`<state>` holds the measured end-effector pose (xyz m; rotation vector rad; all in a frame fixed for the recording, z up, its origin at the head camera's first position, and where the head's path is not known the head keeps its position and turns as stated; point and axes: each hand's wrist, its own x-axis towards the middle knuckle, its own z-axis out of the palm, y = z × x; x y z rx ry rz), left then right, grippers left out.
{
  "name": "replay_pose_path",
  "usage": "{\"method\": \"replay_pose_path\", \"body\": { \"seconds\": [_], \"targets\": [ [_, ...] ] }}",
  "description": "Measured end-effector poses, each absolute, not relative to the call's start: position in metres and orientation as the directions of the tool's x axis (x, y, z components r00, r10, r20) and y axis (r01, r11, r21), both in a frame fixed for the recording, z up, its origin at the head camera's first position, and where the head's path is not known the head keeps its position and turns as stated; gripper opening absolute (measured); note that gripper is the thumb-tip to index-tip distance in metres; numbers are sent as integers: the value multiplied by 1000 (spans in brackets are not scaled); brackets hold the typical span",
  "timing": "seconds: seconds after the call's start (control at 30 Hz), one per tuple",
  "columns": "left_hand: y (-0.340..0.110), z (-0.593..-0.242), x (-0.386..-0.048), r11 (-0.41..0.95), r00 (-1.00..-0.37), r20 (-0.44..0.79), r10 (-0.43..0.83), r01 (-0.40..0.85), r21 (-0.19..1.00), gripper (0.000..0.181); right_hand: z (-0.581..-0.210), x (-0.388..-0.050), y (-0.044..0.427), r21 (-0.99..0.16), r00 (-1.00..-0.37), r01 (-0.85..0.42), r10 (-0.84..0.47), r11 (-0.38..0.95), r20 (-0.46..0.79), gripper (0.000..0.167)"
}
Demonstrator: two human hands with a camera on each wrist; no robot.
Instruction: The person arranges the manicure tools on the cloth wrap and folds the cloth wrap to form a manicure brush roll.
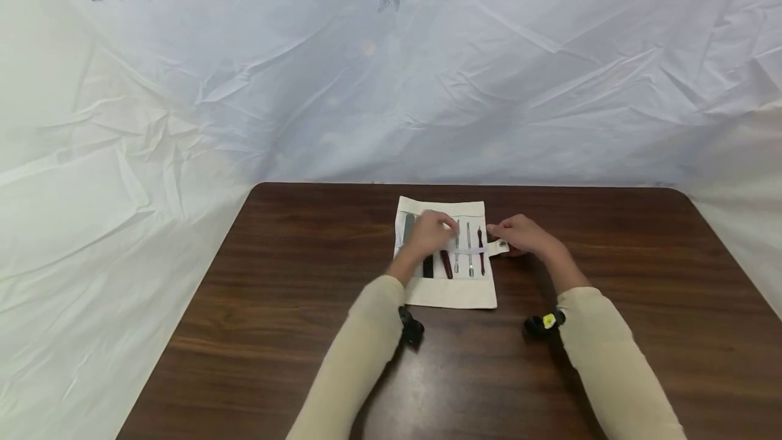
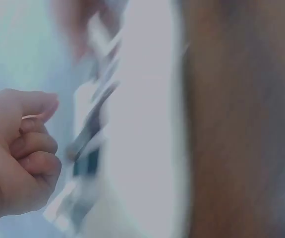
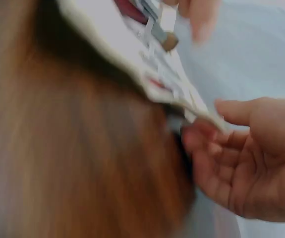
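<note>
A cream cloth tool roll (image 1: pixel 452 296) lies unfolded on the table, with slim manicure-like tools under a pale elastic band. Among these are a grey flat tool (image 1: pixel 408 224), a black handle (image 1: pixel 428 267), a dark brown handle (image 1: pixel 447 264), two thin metal tools (image 1: pixel 470 263) and a dark red one (image 1: pixel 481 260). My left hand (image 1: pixel 432 231) is above the roll, fingers curled, with nothing visible in them in the left wrist view. With thumb above and fingers below, my right hand (image 3: pixel 251 163) pinches the roll's right edge near its snap strap (image 1: pixel 499 248).
The dark wooden table (image 1: pixel 293 277) has its far edge just behind the roll. A white sheet (image 1: pixel 427 87) hangs behind and at both sides, with printed lettering. Black wrist cameras (image 1: pixel 412 329) sit on both sleeves. Both wrist views are blurred.
</note>
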<state>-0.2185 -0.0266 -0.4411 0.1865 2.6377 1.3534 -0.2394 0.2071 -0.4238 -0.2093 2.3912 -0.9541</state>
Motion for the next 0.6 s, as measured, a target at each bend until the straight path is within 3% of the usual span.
{"method": "replay_pose_path", "body": {
  "seconds": [0.13, 0.27, 0.43, 0.6],
  "targets": [
    [-69, -431, -235, 642, -999, -33, 23, -10, 767, 21, -426, -223, 232, -772, -759, 259, -373, 580, -534, 64],
    [-103, -436, -244, 691, -992, -20, -124, -101, 716, 23, -432, -207, 248, -776, -677, 364, -425, 515, -600, 66],
    [-118, -447, -247, 623, -986, -128, -107, -167, 764, 39, -439, -184, 243, -761, -591, 398, -492, 512, -640, 44],
    [-113, -452, -246, 597, -985, -167, -47, -162, 786, 48, -441, -166, 226, -762, -554, 390, -529, 517, -643, 32]
  ]
}}
